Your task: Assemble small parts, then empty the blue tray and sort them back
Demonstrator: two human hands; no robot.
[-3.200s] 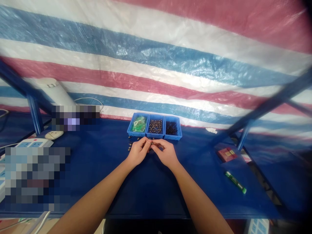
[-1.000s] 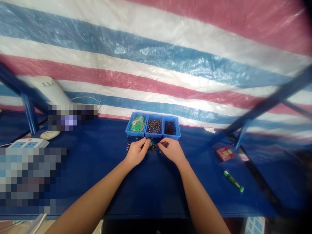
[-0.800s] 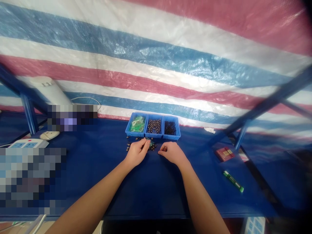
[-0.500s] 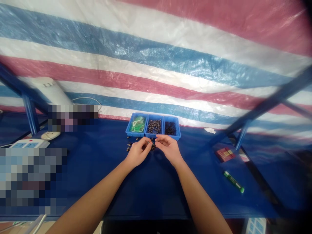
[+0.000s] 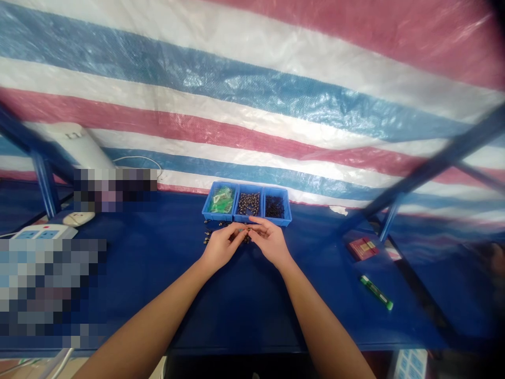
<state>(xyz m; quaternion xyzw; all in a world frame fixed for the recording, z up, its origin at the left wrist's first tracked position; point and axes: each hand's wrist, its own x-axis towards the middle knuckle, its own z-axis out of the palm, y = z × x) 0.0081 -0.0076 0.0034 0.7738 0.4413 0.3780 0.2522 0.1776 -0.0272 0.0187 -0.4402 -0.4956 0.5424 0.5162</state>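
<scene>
My left hand (image 5: 224,243) and my right hand (image 5: 269,241) meet at the fingertips, both in a pinch, just in front of three joined blue bins. Something tiny sits between the fingertips, too small and covered to name. Small dark-and-brassy metal parts (image 5: 206,233) lie on the table beside my left hand, and more are partly hidden behind the fingers. Green and clear flat pieces fill the left bin (image 5: 218,216). The middle bin holds many small metal parts (image 5: 249,203) of a similar look. Thin black pieces (image 5: 275,207) lie in the right bin.
The blue table (image 5: 150,252) ends at a striped sheet (image 5: 236,126). On the right lie a dark red box (image 5: 363,248) and a green tube-like item (image 5: 376,292). A white power strip (image 5: 49,231) and a pale mouse-shaped thing (image 5: 79,218) are on the left. Blue frame bars (image 5: 46,184) stand at the sides.
My right hand has come closer to my left, so the fingertips now touch or overlap. The view has shifted very slightly.
</scene>
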